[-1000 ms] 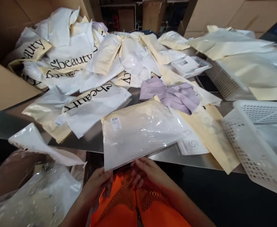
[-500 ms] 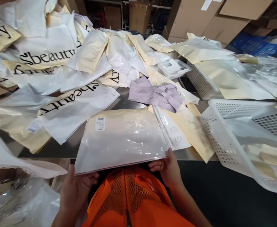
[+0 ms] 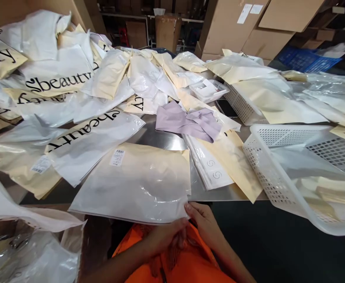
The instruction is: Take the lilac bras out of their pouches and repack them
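Quietly, a worker in an orange mesh vest (image 3: 175, 271) has both hands at one corner of a barcode-labelled plastic bag (image 3: 148, 184) on a steel tabletop (image 3: 145, 135). The bag lies on the near side of a lilac fabric piece (image 3: 175, 120), its long axis running roughly left to right, its front edge over the table's rim. From the hands, nearly all of it stretches away to the left. The right hand (image 3: 203, 218) is the nearer, thumb on top of the near right corner and plastic pinched; the left hand (image 3: 170, 234) sits just beside it, fingers curled, and from where I stand I cannot tell whether it grips.

By count, I make it one lilac piece and two perforated white baskets: a front basket (image 3: 260, 173) to its right, and a rear basket (image 3: 240, 103) beyond it and to the right, under bags. One dark, phone-like slab (image 3: 225, 109) sits beside the latter. One stack of clear packets (image 3: 210, 169) showing two swirl marks lies nearer than the lilac piece, next to one cream-backed bag (image 3: 240, 159). To its left rests one flat lettered bag (image 3: 98, 139) and one other barcoded bag (image 3: 19, 151); farther left, heaped lettered bags (image 3: 57, 74) overlap too closely to count.
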Available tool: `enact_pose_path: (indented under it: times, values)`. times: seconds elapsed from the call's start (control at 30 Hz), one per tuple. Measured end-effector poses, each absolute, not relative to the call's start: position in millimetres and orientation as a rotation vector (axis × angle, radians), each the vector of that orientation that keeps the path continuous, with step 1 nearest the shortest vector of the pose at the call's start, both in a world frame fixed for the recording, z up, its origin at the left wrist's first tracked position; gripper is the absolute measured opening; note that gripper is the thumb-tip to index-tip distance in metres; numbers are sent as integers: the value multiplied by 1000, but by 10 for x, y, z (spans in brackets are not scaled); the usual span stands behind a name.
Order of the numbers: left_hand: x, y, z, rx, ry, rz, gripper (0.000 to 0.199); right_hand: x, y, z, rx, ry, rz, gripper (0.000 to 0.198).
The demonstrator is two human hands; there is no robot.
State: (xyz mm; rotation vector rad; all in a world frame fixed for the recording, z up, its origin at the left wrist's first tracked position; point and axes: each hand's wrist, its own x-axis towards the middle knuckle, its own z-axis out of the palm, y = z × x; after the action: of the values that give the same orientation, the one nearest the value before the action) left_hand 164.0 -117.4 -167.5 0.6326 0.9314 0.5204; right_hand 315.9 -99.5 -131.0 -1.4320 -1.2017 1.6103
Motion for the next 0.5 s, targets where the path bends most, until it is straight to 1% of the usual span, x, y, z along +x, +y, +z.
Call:
enact_pose_path:
  times: [0.13,0.2,0.27,0.33,0.4,0.5]
  values:
    - [1975,-1122,-1521,492,942,528,63,3086,-1152,-1245,-1373,-1032,1665,54]
    - [2036,-1103,-1484,425,971,551,59,3130,-1184,-1252,-1352,-999,1677,51]
    - [1995,-1068,-1465,375,1020,611,54,3236,-1141,-1280,-1385,-903,1621,46]
    - [1814,-1024,-1450,320,1093,716,50,3392,-1017,-1309,-1429,-700,1479,46]
    - [1496,-998,-1432,257,1177,845,49,3557,-846,-1324,-1400,-483,1328,50]
    - [924,-1049,-1419,172,1322,1087,51,3687,-617,-1330,-1283,-322,1235,50]
